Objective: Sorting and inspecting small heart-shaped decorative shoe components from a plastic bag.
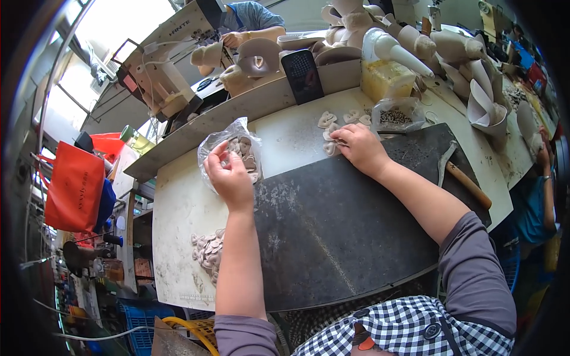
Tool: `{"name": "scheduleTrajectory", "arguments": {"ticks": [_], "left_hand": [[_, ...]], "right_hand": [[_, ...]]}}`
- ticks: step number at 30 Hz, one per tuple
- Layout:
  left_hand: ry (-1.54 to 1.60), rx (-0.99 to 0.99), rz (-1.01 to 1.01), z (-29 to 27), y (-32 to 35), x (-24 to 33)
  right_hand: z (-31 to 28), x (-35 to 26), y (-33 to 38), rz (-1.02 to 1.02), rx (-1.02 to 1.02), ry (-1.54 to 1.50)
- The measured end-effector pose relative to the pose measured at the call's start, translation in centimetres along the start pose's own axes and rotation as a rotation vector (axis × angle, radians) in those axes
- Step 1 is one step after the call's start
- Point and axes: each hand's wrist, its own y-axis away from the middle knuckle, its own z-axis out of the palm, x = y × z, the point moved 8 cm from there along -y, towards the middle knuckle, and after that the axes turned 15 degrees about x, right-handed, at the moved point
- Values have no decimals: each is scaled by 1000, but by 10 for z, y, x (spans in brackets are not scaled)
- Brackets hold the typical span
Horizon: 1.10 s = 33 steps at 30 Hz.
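My left hand (230, 175) is over a clear plastic bag (209, 142) of small beige pieces (248, 155) at the table's back left. Its fingers are curled toward the thumb; whatever they hold, if anything, is hidden. Farther right, my right hand (361, 148) is closed at the fingertips on a beige loop-shaped piece (332, 135) at the back of the table. Similar loop-shaped pieces (326, 120) lie just beyond it. A heap of flat beige pieces (208, 254) rests at the front left, partly behind my left forearm.
A black board (332, 237) covers much of the white table (178, 202). A hammer (466, 184) and a curved metal tool (444, 160) lie at its right. Behind are a bag of small studs (396, 115), a yellowish block (386, 80), a phone (301, 77) and a co-worker's arm (255, 34).
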Motion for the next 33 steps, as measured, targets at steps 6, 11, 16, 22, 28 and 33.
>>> {"name": "scheduleTrajectory", "arguments": {"ticks": [6,11,16,22,28,33], "left_hand": [[345,-432,-457,50,96,23],[458,-495,-655,68,138,32],[563,-539,-644,66,154,42],[975,-312,-1119,48,143,1],[1007,-235,-1238,49,137,21],[942,-340,-1149,57,144,0]], "right_hand": [[13,28,7,520,57,-727],[14,9,29,810,-193,-1108],[6,-16,31,742,-275,-1149],[-9,22,15,787,31,-912],[15,7,0,478,-156,-458],[29,-2,-8,259,-205,-96]]}}
